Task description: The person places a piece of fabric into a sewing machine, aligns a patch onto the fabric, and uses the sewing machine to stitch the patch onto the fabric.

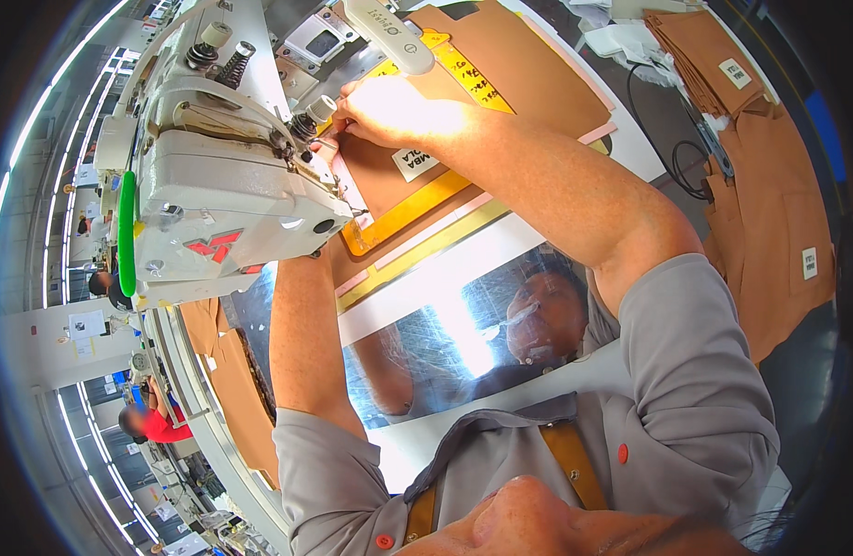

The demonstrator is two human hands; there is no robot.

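A white industrial sewing machine (227, 190) stands at the left, its head over the work. My right hand (385, 109) reaches across to the thread guides and a round knob (320, 108), with fingertips pinched together; anything between them is too small to make out. Behind the machine head, my left hand (326, 151) is mostly hidden; only some fingertips show near the needle area. Below my hands lies a brown fabric panel (373, 170) with a white printed label (413, 165), bordered by a yellow template frame (422, 219).
A shiny metal plate (445, 324) covers the table near my chest. Brown fabric pieces (769, 195) are stacked at the right, beside a black cable (683, 171). More brown pieces (234, 394) lie at the left. People work at distant stations, one in a red top (164, 427).
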